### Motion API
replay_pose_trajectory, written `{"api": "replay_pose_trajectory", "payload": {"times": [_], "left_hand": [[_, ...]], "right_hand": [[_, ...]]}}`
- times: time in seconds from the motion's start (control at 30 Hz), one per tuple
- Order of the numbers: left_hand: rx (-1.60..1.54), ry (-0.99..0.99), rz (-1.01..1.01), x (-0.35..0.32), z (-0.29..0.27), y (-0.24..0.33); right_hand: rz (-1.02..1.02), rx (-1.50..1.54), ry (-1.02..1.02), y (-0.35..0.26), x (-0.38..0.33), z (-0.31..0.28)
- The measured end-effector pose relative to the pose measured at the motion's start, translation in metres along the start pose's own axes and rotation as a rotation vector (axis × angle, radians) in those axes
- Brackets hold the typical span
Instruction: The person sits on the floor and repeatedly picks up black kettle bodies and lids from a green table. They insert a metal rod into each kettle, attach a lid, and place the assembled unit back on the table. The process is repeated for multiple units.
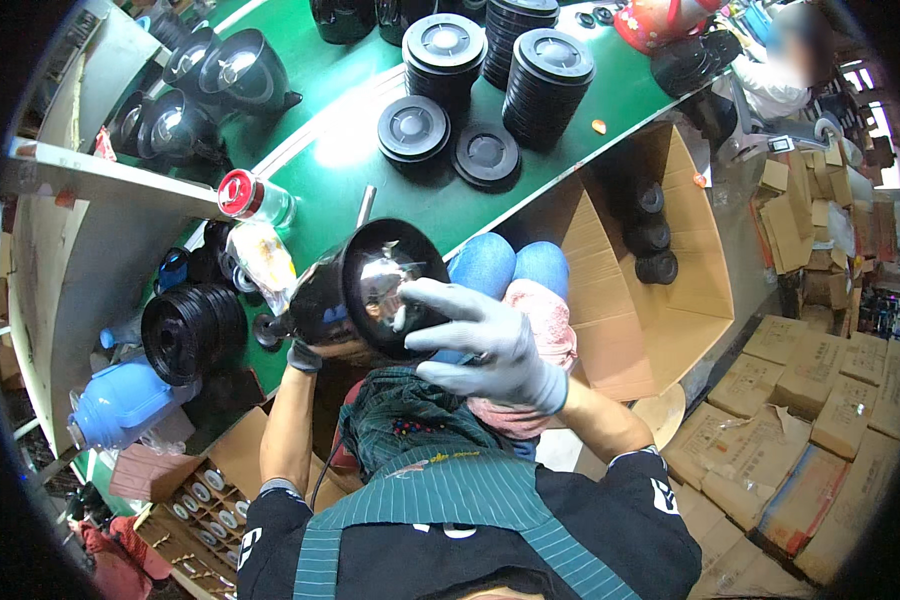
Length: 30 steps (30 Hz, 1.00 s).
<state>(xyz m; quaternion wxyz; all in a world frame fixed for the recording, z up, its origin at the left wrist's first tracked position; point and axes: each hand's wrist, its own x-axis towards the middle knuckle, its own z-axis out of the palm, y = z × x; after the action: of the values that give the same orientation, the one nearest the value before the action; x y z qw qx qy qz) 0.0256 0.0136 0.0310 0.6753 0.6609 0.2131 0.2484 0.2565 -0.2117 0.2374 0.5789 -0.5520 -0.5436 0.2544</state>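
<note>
The cup [365, 290] tilts, mouth toward five o'clock; left hand [305, 355] grips its base, right hand [480, 345] spreads fingers into the mouth

Black jug [355, 290] with glossy dark wall and wide round mouth, tilted so the opening faces up toward the camera. Shiny metal lining and a small blade assembly visible inside at the bottom. Held above the lap, just off the near edge of the green worktop [350, 165]. Supported from below and at the left side by the left hand [305, 355]; gloved fingers [440, 300] of the right hand [490, 345] reaching over the rim into the mouth.
</note>
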Motion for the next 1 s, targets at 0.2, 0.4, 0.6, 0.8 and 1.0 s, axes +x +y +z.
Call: {"api": "replay_pose_trajectory", "payload": {"times": [0.2, 0.4, 0.6, 0.8, 1.0], "left_hand": [[-0.014, 0.028, -0.079, -0.002, -0.008, -0.003], [-0.003, 0.037, -0.103, -0.006, -0.008, -0.002], [0.011, 0.044, -0.094, -0.013, -0.002, 0.004], [0.024, 0.026, -0.11, -0.022, -0.001, 0.016], [0.044, 0.016, -0.16, -0.037, -0.012, 0.038]], "right_hand": [[0.471, -0.712, 0.386, 0.164, 0.056, -0.065], [0.889, -1.144, 0.207, 0.234, 0.087, -0.055], [0.355, -0.126, 0.254, 0.121, 0.031, -0.051], [0.13, -0.103, 0.077, 0.045, -0.018, -0.009], [0.012, -0.098, 0.067, 0.021, -0.052, -0.01]]}}
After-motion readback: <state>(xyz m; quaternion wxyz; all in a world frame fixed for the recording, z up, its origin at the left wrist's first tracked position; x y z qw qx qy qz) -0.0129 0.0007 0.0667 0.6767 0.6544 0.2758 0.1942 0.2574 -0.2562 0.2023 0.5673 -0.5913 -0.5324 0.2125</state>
